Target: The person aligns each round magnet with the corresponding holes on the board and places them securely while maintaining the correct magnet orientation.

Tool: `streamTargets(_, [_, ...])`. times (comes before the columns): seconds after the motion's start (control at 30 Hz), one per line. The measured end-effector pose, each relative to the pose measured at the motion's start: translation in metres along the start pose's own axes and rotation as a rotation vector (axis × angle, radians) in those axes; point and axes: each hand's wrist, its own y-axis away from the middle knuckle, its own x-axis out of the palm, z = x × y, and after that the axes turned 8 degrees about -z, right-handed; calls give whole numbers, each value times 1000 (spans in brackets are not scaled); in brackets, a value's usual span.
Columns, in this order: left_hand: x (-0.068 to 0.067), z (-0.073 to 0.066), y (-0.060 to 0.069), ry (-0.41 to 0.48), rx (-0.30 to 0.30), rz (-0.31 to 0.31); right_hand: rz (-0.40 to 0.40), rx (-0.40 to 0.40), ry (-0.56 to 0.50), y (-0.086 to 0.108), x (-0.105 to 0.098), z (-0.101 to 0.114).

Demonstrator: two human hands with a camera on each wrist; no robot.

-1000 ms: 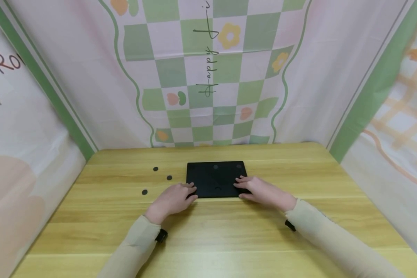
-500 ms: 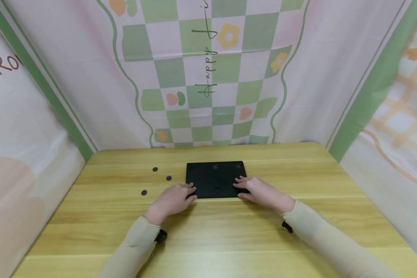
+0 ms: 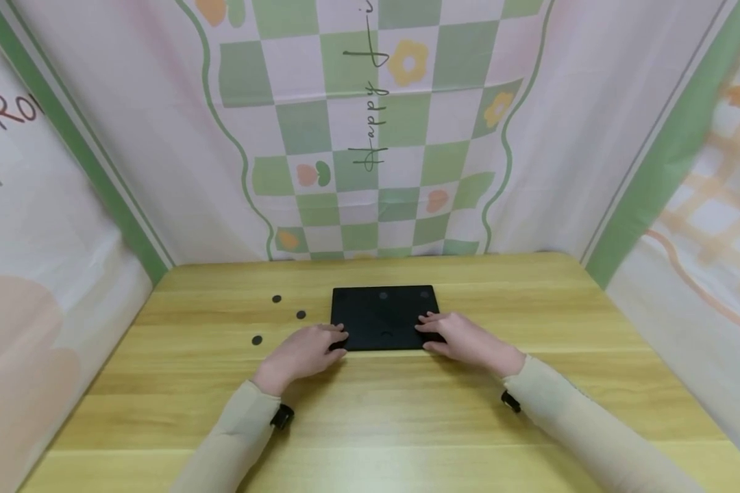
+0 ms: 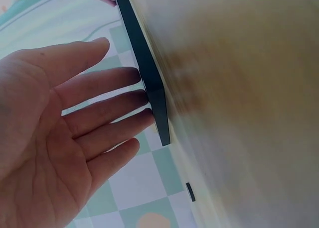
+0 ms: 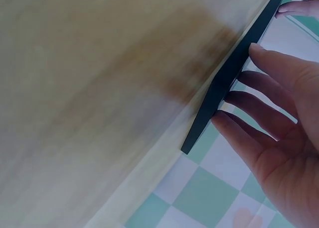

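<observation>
A thin black rectangular board (image 3: 376,318) lies flat on the wooden table in the head view. Faint round marks and one small arc show on its top. My left hand (image 3: 299,352) touches its front left corner, fingers stretched over the top. In the left wrist view the left thumb (image 4: 82,58) stands clear of the board. My right hand (image 3: 465,339) rests on the front right corner with relaxed, slightly bent fingers. The right wrist view has the right thumb (image 5: 274,61) against the board's edge. Neither hand is curled round the board.
Three small dark discs lie left of the board: a far disc (image 3: 277,298), a middle disc (image 3: 301,315) and a near disc (image 3: 257,340). The table (image 3: 370,418) ends at a patterned curtain (image 3: 358,205) behind, with further curtains at both sides.
My left hand has drawn very slightly to the left, its thumb coming off the board's front corner a little. The right hand, board and discs stay in place.
</observation>
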Motion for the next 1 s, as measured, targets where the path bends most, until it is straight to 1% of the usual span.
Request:
streamTargets(0.13, [-1, 7, 3, -7, 11, -27, 4, 1, 2, -1, 0, 0])
streamTargets(0.23, [-4, 14, 6, -12, 14, -76, 12, 4, 1, -1, 0, 0])
streamTargets(0.37, [-7, 24, 10, -10, 39, -150, 10, 5, 2, -1, -1, -1])
streamTargets(0.43, [-9, 30, 12, 3, 41, -177, 8, 11, -4, -1, -1, -1])
streamTargets(0.5, [-9, 35, 13, 26, 31, -200, 6, -2, -1, -1, -1, 0])
streamTargets(0.67, [-12, 46, 18, 102, 15, -243, 15, 7, -5, -1, -1, 0])
streamTargets(0.77, [-14, 51, 21, 111, 5, -263, 16, 13, -9, -1, -1, 0])
streamTargets(0.93, [-15, 59, 23, 104, -32, -274, 8, 3, -8, -1, -1, 0])
streamTargets(1.0, [-15, 63, 24, 99, -31, -280, 9, 4, -12, -1, -1, 0])
